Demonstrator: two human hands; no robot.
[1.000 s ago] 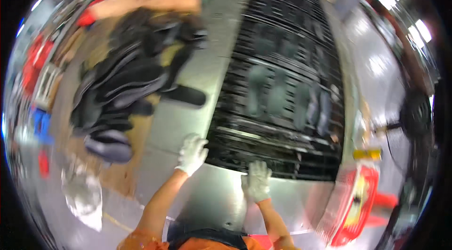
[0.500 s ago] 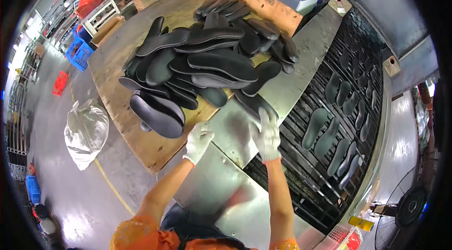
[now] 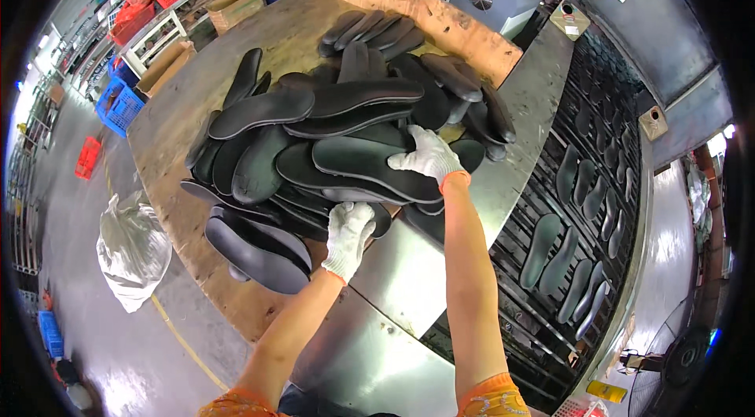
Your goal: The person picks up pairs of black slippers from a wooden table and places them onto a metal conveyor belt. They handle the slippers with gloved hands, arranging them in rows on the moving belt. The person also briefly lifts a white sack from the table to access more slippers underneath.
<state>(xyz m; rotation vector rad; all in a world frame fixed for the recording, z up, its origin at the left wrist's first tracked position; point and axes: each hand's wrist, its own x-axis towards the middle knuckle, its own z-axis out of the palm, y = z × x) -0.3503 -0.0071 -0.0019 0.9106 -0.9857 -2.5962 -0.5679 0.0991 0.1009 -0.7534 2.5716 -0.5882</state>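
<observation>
A heap of black shoe insoles (image 3: 261, 114) lies on the wooden tabletop, many stacked on one another. My right hand (image 3: 429, 156), in a white knit glove, rests on the right part of a long insole (image 3: 358, 163) at the near side of the heap. Its thumb is apart from the fingers. My left hand (image 3: 348, 238), gloved the same way, is closed with curled fingers against the heap's near edge. Whatever may be inside those fingers is hidden. Left of it, a shiny insole (image 3: 255, 253) leans over others at the front corner.
A slatted conveyor (image 3: 503, 291) on the right carries spaced insoles (image 3: 541, 250). Sheet metal (image 3: 393, 291) covers the table's near right part. A wooden board (image 3: 409, 4) edges the far side. A white sack (image 3: 134, 252) sits on the floor at left; a fan (image 3: 686, 356) stands lower right.
Both hands have moved forward to the heap. My right hand has left the insole on the metal sheet and now lies on one in the pile. My left hand remains closed.
</observation>
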